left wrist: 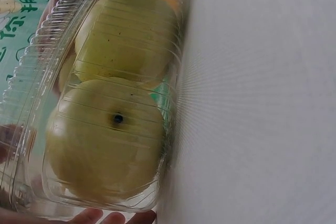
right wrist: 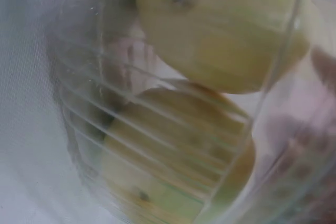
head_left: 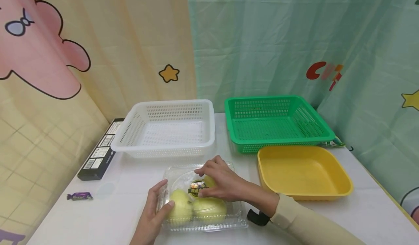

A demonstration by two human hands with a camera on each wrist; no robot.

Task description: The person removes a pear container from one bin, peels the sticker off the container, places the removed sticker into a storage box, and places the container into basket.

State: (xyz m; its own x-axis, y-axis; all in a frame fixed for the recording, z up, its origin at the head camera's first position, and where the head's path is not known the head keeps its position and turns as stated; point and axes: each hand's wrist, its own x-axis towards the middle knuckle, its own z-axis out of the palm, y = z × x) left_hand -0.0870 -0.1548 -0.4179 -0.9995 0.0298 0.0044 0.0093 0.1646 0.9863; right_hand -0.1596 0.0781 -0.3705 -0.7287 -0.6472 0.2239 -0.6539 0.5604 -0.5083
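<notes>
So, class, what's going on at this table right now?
A person has both hands on a clear plastic clamshell box of yellow-green pears at the front of the white table. The left hand grips the box's left end, and the right hand rests curled on the labelled lid, which looks closed. Behind stand a white basket, a green basket and a yellow tray, with nothing visible inside them. A small purple wrapped sweet lies to the left.

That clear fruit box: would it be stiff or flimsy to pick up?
Probably flimsy: the clear box is thin ribbed plastic, so it may flex. The pears fill it, so likely heavy for its size. Both hands, left hand and right hand, grip it.
</notes>
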